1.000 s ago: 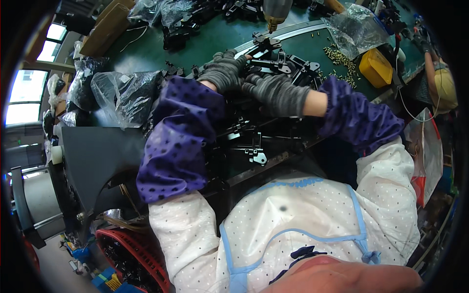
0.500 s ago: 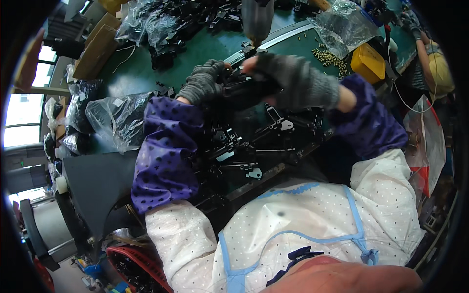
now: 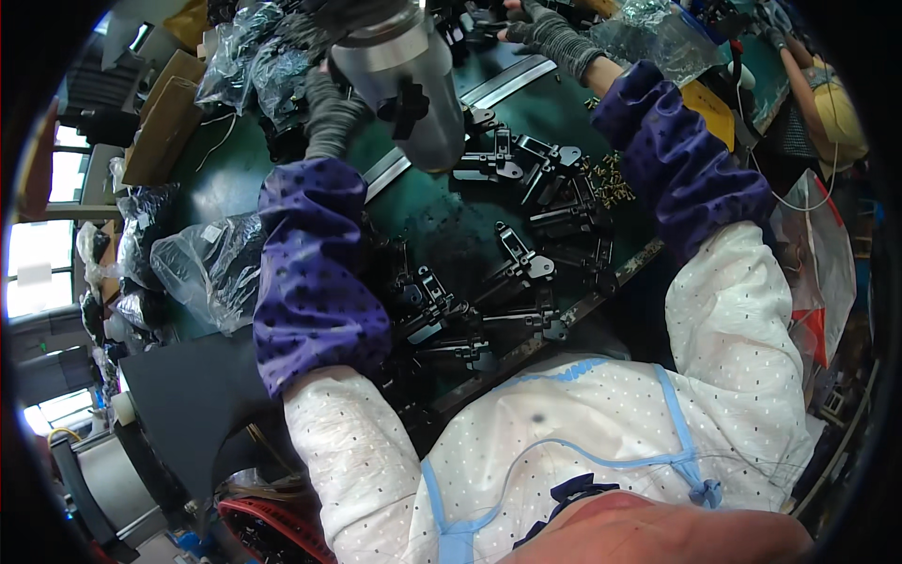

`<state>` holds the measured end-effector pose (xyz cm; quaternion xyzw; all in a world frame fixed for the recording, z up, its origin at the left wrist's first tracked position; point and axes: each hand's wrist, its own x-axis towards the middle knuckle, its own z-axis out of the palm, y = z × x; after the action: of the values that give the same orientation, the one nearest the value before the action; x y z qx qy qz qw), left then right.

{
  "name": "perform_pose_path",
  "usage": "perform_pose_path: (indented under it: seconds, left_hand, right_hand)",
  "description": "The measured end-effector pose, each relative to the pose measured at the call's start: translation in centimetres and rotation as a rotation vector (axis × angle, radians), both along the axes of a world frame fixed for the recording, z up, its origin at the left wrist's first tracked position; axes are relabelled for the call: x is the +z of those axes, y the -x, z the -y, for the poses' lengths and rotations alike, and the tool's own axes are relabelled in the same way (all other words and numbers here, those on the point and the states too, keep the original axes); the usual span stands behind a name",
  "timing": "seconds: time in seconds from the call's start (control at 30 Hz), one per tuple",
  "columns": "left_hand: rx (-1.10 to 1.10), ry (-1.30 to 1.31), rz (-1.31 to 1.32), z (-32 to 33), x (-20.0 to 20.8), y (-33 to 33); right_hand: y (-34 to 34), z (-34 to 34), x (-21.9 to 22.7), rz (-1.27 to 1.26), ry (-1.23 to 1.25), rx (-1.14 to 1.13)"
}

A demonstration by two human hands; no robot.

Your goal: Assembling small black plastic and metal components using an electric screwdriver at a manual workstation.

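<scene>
My left hand (image 3: pixel 334 111), in a grey knitted fingerless glove, reaches to the far left of the green bench beside a hanging grey metal cylinder (image 3: pixel 423 103). Its fingers are blurred and partly hidden there. My right hand (image 3: pixel 552 36), gloved alike, stretches to the far side, fingers apart, by a heap of black metal parts (image 3: pixel 474 23); I see nothing held in it. Several black hinge-like metal parts (image 3: pixel 517 258) with small rounded plates lie on the bench between my arms. More of them (image 3: pixel 550 164) rest right of the cylinder.
A silver rail (image 3: pixel 512 83) crosses the bench under the cylinder. Small brass pins (image 3: pixel 611 183) lie beside my right sleeve, near a yellow box (image 3: pixel 709 111). Clear plastic bags (image 3: pixel 221 263) sit at the left. Another person's arm (image 3: pixel 799 80) shows at the far right.
My hands were together over the middle of the bench around a dark part; now they are apart and farther away. The cylinder appears larger and further left, and more bench parts show.
</scene>
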<state>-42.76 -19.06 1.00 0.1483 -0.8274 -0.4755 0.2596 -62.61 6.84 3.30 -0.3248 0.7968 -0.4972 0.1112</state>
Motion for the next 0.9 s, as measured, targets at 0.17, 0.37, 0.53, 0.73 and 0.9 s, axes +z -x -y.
perform_pose_path:
  seconds: [0.17,0.37,0.53,0.73,0.9]
  left_hand:
    - [-0.44,0.302,0.108,-5.8,-0.4,-2.7]
    - [-0.47,0.366,0.108,-10.8,0.9,-1.6]
    - [-0.371,0.646,-0.057,-11.2,-0.2,0.0]
    - [-0.236,0.675,-0.112,-5.3,-6.2,0.0]
    - [-0.027,0.414,0.063,2.9,-5.1,1.9]
  right_hand:
    - [-4.7,-6.1,2.4,-0.014,0.007,0.365]
    - [-10.0,-22.4,5.1,-0.408,0.022,-0.095]
    - [-13.2,-33.7,3.0,-0.188,-0.015,-0.599]
    - [-15.3,-46.8,-7.4,0.007,-0.003,-0.881]
    - [-17.9,-56.8,-17.5,0.067,-0.367,-1.026]
